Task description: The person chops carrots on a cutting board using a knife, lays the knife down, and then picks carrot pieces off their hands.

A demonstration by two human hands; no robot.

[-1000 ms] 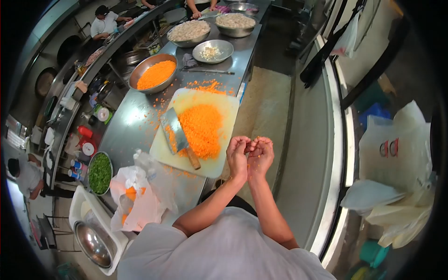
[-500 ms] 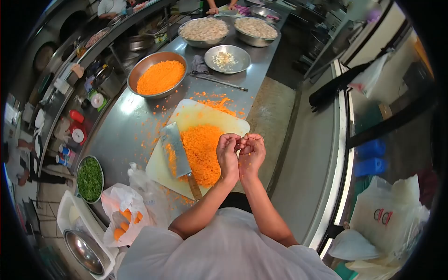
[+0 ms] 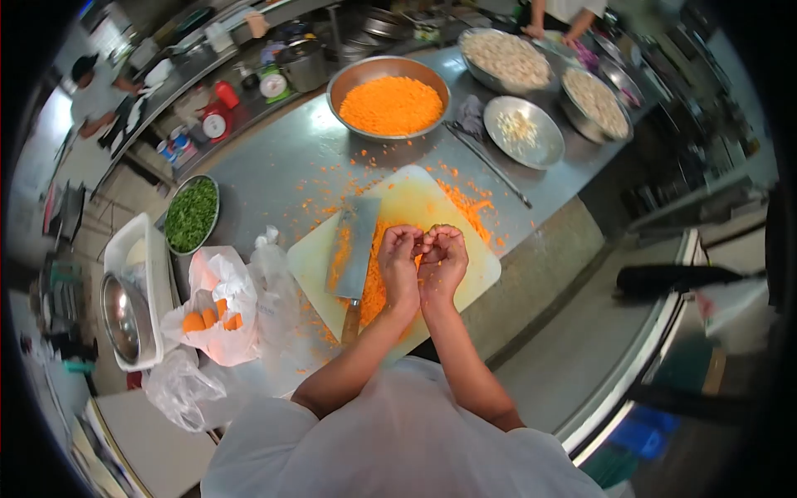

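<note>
My left hand [image 3: 401, 267] and my right hand [image 3: 443, 262] are held side by side above the white cutting board [image 3: 465, 274], palms up. Their fingers are curled in and the fingertips meet, with no object visible in them. Small orange bits cling to the skin. Below them is a heap of finely chopped carrot [image 3: 378, 278], partly hidden by my hands and forearms. A cleaver [image 3: 355, 249] with a wooden handle lies flat on the board to the left, carrot stuck to its blade.
Behind the board stand a bowl of chopped carrot [image 3: 392, 106], a plate of chopped garlic-like pieces [image 3: 516, 129], a metal rod [image 3: 494, 168] and two bowls of pale chopped food [image 3: 508, 62]. Leftward are chopped greens [image 3: 191, 216] and a bag of carrot pieces [image 3: 217, 319]. Another person's hands [image 3: 552, 33] work at the far end.
My view has swung to the left, so the table and its bowls appear shifted and turned. Both hands stay together over the board, fingers still curled, and the cleaver lies where it was.
</note>
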